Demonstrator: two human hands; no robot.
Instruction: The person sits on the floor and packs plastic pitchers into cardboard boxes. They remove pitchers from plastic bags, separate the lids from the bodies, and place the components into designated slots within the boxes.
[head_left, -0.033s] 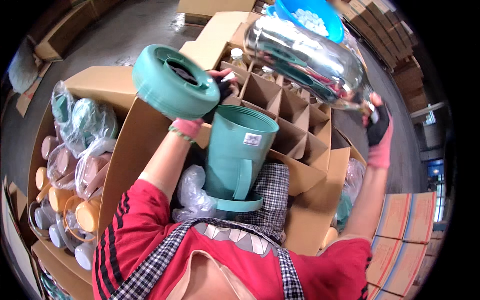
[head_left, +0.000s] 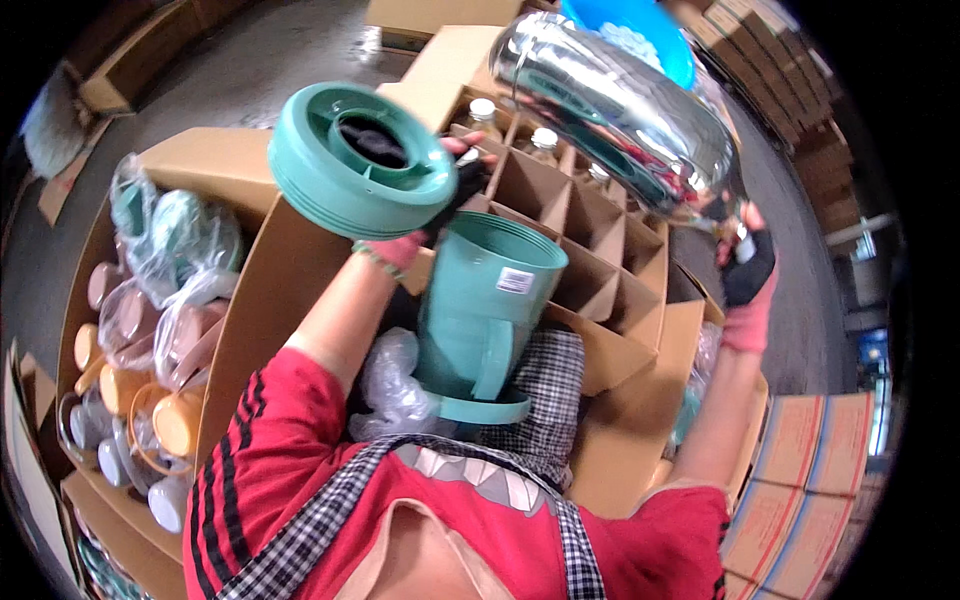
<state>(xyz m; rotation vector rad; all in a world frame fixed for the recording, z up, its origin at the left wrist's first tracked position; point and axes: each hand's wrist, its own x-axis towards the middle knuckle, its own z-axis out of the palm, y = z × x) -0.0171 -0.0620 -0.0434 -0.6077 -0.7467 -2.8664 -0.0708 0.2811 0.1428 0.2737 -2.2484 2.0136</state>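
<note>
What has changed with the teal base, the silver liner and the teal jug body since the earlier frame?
Nothing visibly changed. The left hand holds the round teal base raised, the right hand holds the shiny silver liner aloft over the divided carton, and the teal jug body stands upside down against the person's lap, just as earlier.
</note>
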